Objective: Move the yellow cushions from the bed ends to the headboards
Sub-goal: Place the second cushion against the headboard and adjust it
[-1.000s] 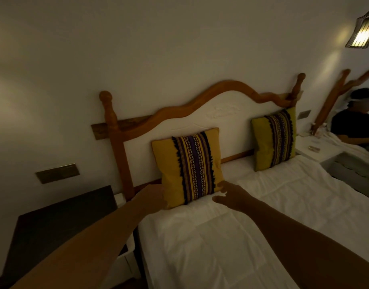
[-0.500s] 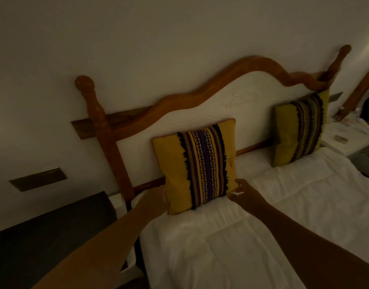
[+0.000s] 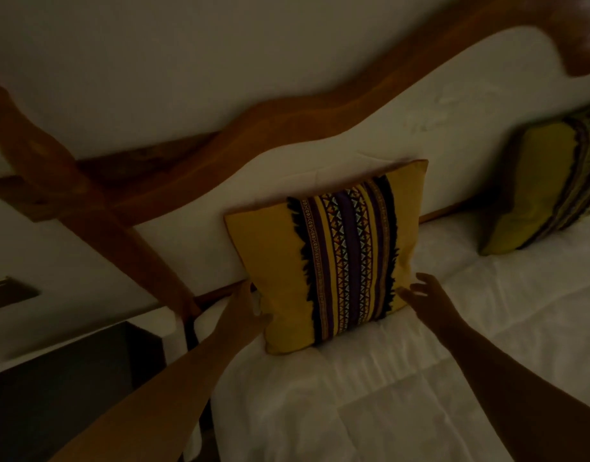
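A yellow cushion [image 3: 277, 261] with a dark patterned stripe stands upright against the white padded headboard [image 3: 320, 155] of the bed. My left hand [image 3: 245, 313] rests against the cushion's lower left edge, thumb touching its corner. My right hand [image 3: 427, 300] hovers at the cushion's lower right corner with its fingers spread, close to it but apparently just off it. A second yellow cushion [image 3: 533, 191] leans on the same headboard at the far right, partly cut off by the frame edge.
A white duvet [image 3: 420, 388] covers the bed. The headboard's curved wooden frame [image 3: 287, 115] and its post [image 3: 87, 195] stand by the wall. A dark bedside table [image 3: 70, 378] sits left of the bed, under a wall plate [image 3: 7, 291].
The view has closed in on the headboard and grown darker. Both hands stay at the cushion's lower corners; my right hand's fingers have spread apart.
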`<state>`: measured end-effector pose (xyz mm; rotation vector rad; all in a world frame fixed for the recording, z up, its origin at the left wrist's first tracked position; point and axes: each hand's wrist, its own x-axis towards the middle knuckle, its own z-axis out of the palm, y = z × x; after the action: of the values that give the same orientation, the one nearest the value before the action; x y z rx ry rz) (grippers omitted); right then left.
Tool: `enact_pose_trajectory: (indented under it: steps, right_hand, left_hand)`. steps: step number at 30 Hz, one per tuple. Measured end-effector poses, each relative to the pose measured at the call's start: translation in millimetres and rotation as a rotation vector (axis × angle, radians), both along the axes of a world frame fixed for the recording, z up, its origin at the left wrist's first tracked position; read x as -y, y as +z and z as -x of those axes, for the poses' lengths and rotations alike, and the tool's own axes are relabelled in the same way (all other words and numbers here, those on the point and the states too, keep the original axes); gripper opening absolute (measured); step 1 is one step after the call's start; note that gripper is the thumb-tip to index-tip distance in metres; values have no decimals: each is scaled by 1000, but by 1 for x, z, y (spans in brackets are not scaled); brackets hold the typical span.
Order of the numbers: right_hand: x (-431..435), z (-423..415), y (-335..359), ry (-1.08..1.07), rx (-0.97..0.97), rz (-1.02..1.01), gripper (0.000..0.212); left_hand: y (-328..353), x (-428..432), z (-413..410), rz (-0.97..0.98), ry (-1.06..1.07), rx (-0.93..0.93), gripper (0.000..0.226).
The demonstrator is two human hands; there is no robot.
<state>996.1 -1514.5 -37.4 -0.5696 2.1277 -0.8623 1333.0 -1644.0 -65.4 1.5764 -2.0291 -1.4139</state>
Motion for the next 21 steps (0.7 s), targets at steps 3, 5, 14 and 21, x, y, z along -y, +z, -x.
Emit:
enact_pose_trajectory:
  steps: [3, 5, 14, 21]
  right_hand:
    - [25, 24, -23, -51, 24, 30, 72]
    - [42, 42, -36, -78, 49, 65, 71]
    - [91, 103, -92, -104, 105, 151, 76]
    - [120, 117, -111, -54, 192, 203, 80]
  left_hand:
    - [-33, 19, 11, -86, 82, -75, 103]
    - [-53, 29, 17, -134, 165, -154, 108]
    - [-105, 43, 42, -164, 312, -209, 114]
    - [-130, 53, 46, -215, 423, -205, 83]
